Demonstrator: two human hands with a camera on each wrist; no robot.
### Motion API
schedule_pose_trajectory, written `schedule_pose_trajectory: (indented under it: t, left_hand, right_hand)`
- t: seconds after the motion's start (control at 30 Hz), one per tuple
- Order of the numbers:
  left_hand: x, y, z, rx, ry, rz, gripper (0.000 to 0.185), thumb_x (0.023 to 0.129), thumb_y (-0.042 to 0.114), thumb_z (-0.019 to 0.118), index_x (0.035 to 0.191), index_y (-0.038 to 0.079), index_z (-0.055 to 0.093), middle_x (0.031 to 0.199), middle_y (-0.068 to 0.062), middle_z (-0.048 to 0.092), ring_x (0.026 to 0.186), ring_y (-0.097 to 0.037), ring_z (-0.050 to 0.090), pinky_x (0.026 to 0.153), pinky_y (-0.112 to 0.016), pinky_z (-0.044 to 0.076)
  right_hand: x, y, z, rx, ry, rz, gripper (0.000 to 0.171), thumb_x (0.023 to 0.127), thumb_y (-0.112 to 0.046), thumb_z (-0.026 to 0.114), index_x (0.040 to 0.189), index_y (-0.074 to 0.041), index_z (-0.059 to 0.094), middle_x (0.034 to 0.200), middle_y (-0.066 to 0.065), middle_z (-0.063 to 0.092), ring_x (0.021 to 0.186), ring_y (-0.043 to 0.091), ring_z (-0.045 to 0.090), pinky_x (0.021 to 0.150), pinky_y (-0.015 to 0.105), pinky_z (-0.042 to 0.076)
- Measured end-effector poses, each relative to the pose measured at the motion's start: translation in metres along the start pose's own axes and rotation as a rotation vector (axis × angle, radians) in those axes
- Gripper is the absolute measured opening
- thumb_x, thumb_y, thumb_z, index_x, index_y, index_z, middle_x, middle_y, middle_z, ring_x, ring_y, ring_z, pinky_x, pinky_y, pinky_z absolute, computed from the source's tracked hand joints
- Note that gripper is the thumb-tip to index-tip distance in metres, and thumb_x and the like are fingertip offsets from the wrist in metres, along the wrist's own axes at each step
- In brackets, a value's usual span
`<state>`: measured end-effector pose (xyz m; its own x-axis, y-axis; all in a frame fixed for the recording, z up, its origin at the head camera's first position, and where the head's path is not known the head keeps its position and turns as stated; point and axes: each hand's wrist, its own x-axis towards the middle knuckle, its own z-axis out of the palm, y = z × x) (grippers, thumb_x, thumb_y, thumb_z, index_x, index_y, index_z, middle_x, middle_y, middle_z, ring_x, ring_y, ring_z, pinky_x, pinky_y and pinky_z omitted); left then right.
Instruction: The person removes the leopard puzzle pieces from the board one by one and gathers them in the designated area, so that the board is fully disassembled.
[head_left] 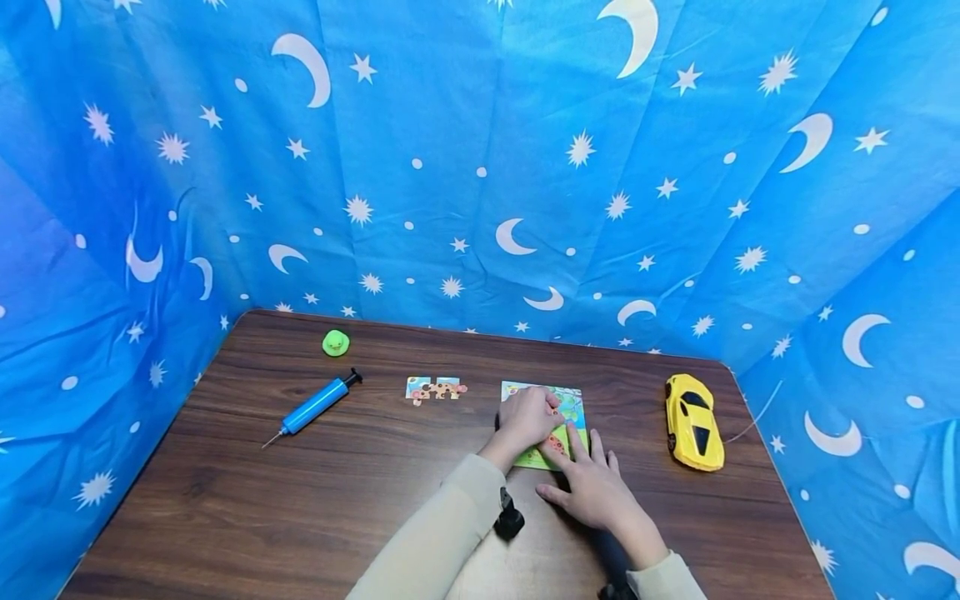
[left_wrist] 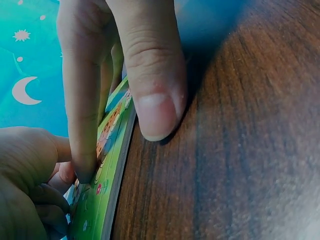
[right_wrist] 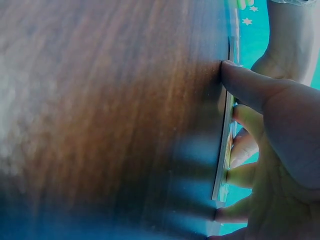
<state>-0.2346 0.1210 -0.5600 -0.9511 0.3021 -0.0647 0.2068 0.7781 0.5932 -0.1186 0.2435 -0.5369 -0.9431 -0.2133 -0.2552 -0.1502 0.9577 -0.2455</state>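
A jigsaw puzzle board (head_left: pixel 517 458) with a green and blue picture lies on the table under both hands. My left hand (head_left: pixel 528 415) rests over its upper middle, fingers curled down to the picture; whether they pinch a piece is hidden. My right hand (head_left: pixel 596 492) lies spread at the board's lower right. Its index finger (left_wrist: pixel 82 135) presses on the picture, while the thumb (left_wrist: pixel 155 110) stands beside the near edge, over the wood. In the right wrist view the same fingers reach the board's edge (right_wrist: pixel 222 150). Loose puzzle pieces (head_left: pixel 446 388) lie to the left of the board.
At the left are a blue hand pump (head_left: pixel 315 407) with a thin needle and a small green rubber duck (head_left: pixel 335 342). A yellow toy car (head_left: pixel 694 423) stands at the right. Blue star-and-moon cloth (head_left: pixel 450 167) hangs behind the brown wooden table (head_left: pixel 262 500).
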Motion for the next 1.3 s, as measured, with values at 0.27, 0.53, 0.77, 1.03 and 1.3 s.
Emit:
schedule_pose_trajectory:
  t: [0.27, 0.53, 0.77, 1.03, 1.3]
  left_hand:
    - [0.000, 0.000, 0.001, 0.012, 0.023, -0.007, 0.016, 0.090, 0.040, 0.081, 0.100, 0.029, 0.076, 0.076, 0.017, 0.062, 0.070, -0.007, 0.059, 0.065, -0.031, 0.048]
    - [-0.002, -0.002, 0.004, -0.018, 0.056, 0.011, 0.014, 0.091, 0.038, 0.082, 0.095, 0.028, 0.074, 0.074, 0.020, 0.059, 0.067, -0.001, 0.056, 0.066, -0.028, 0.047]
    - [-0.007, -0.003, 0.003, -0.075, 0.089, 0.045, 0.012, 0.092, 0.034, 0.081, 0.097, 0.030, 0.071, 0.081, 0.022, 0.064, 0.071, 0.002, 0.058, 0.069, -0.027, 0.047]
    - [-0.008, -0.003, 0.001, -0.102, 0.104, 0.057, 0.009, 0.094, 0.032, 0.078, 0.100, 0.030, 0.073, 0.083, 0.021, 0.068, 0.074, 0.000, 0.061, 0.070, -0.029, 0.049]
    - [-0.007, -0.011, -0.004, -0.137, 0.125, 0.069, 0.008, 0.095, 0.032, 0.078, 0.101, 0.029, 0.074, 0.079, 0.024, 0.067, 0.071, 0.001, 0.060, 0.071, -0.030, 0.050]
  right_hand:
    - [0.001, -0.001, -0.001, 0.005, -0.012, 0.011, 0.068, 0.098, -0.057, 0.064, 0.157, -0.028, 0.048, 0.169, 0.024, 0.016, 0.149, 0.060, 0.011, 0.105, 0.082, 0.021]
    - [0.001, 0.000, 0.000, -0.001, -0.016, 0.010, 0.068, 0.098, -0.057, 0.065, 0.157, -0.027, 0.049, 0.169, 0.024, 0.016, 0.149, 0.060, 0.012, 0.105, 0.082, 0.021]
    - [0.001, 0.000, 0.000, 0.003, -0.007, 0.004, 0.068, 0.098, -0.056, 0.065, 0.157, -0.026, 0.049, 0.169, 0.024, 0.017, 0.149, 0.061, 0.013, 0.104, 0.082, 0.022]
    - [0.001, 0.000, 0.000, 0.009, -0.005, 0.003, 0.069, 0.098, -0.058, 0.065, 0.157, -0.027, 0.048, 0.169, 0.024, 0.017, 0.149, 0.060, 0.012, 0.104, 0.082, 0.022]
    - [0.000, 0.001, 0.000, 0.008, 0.003, -0.002, 0.069, 0.098, -0.058, 0.064, 0.159, -0.033, 0.044, 0.169, 0.024, 0.017, 0.149, 0.061, 0.012, 0.104, 0.083, 0.021]
